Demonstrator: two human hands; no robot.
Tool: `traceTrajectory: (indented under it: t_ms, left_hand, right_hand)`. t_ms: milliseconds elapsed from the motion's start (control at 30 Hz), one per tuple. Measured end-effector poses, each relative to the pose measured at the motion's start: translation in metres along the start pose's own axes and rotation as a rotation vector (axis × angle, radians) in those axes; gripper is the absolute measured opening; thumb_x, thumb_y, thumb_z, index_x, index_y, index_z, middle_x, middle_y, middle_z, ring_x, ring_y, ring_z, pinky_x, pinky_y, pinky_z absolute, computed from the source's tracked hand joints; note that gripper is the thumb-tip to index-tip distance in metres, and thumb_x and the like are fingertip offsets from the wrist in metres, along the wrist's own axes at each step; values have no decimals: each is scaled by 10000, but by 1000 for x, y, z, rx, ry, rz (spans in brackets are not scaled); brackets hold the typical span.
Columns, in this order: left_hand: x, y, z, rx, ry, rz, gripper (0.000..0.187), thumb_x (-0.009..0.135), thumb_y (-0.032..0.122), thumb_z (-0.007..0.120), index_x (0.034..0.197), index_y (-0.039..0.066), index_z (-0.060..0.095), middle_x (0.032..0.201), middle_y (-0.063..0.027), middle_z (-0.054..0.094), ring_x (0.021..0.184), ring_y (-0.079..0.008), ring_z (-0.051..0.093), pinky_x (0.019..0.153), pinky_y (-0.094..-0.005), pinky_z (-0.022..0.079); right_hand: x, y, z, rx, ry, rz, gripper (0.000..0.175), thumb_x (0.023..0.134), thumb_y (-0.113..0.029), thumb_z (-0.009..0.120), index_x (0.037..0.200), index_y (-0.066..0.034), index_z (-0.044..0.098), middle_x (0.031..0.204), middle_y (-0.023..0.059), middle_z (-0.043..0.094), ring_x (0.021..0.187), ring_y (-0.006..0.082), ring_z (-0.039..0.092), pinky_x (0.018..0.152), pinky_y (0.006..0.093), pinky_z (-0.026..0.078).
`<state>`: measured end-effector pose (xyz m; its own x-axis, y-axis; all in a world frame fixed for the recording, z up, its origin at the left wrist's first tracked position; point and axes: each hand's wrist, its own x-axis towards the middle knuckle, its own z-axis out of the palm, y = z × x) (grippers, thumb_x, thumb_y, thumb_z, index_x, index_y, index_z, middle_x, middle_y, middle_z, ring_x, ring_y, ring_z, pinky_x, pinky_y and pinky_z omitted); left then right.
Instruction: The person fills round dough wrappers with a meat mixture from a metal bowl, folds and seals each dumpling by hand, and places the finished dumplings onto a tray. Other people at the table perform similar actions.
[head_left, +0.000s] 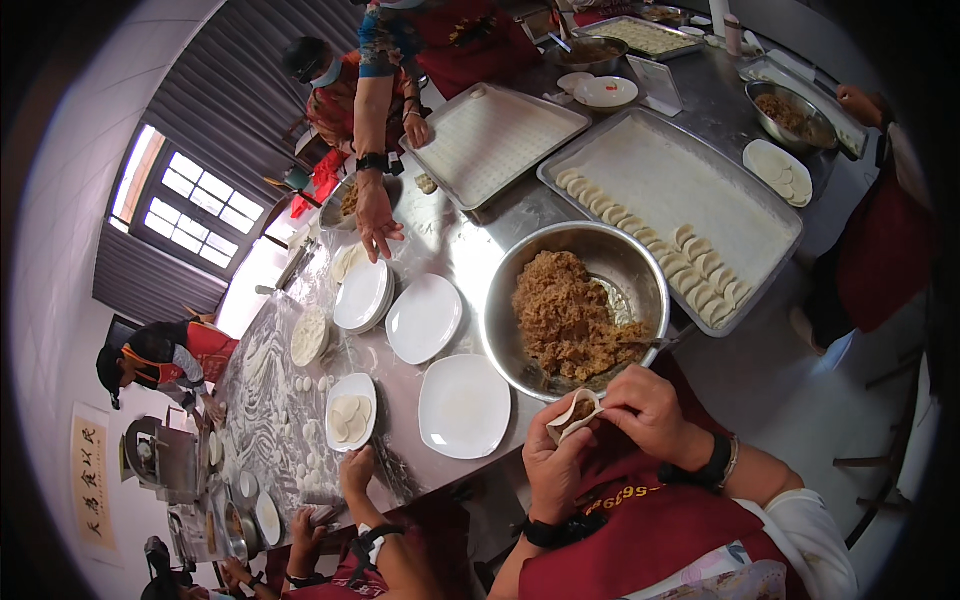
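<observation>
My left hand (553, 459) cups a round dough wrapper (576, 417) folded up around brown filling, its top still parted. The fingertips of my right hand (654, 414) pinch the wrapper's right edge. Just beyond both hands is a large steel bowl (495, 352) with a heap of brown minced filling (570, 315) and a metal utensil (646, 341) resting in it. Behind the bowl, a metal tray (675, 161) holds rows of folded dumplings (652, 244) along its near left side.
An empty square white plate (465, 405) lies left of the bowl, near other plates (424, 319). A co-worker's hand (357, 471) touches a plate of wrappers (351, 412). Another person's arm (371, 202) reaches over the table beside a second tray (495, 142). Dough pieces (309, 450) lie on the floured area.
</observation>
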<state>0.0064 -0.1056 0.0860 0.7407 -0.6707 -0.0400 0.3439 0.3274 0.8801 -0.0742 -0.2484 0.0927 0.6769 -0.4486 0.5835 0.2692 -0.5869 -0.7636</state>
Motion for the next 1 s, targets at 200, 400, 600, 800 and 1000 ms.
traceTrajectory:
  t_ms: [200, 400, 600, 800, 1000]
  left_hand:
    - [0, -2, 0, -75, -58, -26, 377, 874, -70, 557, 1243, -12, 507, 1248, -158, 575, 1008, -192, 635, 780, -255, 520]
    - [2, -4, 0, -149, -112, -68, 348, 896, -43, 547, 1239, -11, 497, 1224, -158, 583, 907, -168, 633, 741, -264, 525]
    - [-2, -5, -3, -137, -90, -132, 319, 893, 19, 571, 1206, 18, 507, 1205, -198, 583, 894, -199, 626, 689, -287, 523]
    - [0, -3, 3, -215, -115, -128, 352, 920, -15, 528, 1268, -4, 475, 1226, -200, 575, 890, -168, 629, 699, -253, 525]
    - [0, -4, 3, -127, -114, -173, 337, 904, -16, 537, 1239, 0, 503, 1171, -180, 602, 865, -163, 625, 690, -254, 521]
  right_hand:
    - [-5, 0, 3, 194, 0, 227, 182, 750, -1, 745, 899, -34, 645, 883, 70, 627, 740, 163, 604, 639, 259, 486]
    - [-5, 2, -1, 103, -6, 18, 149, 760, 10, 724, 859, -40, 624, 867, 77, 614, 752, 178, 604, 659, 282, 487]
    - [-3, -2, -5, 285, -58, 269, 181, 765, 29, 703, 917, -42, 634, 905, 67, 583, 761, 171, 588, 656, 267, 475]
    - [-6, 4, -6, 169, -48, 54, 158, 762, 23, 713, 882, -40, 634, 857, 70, 591, 759, 195, 599, 664, 295, 491]
    - [-12, 2, -6, 166, -16, 61, 147, 764, 31, 711, 847, -32, 607, 840, 81, 577, 756, 210, 598, 657, 298, 492]
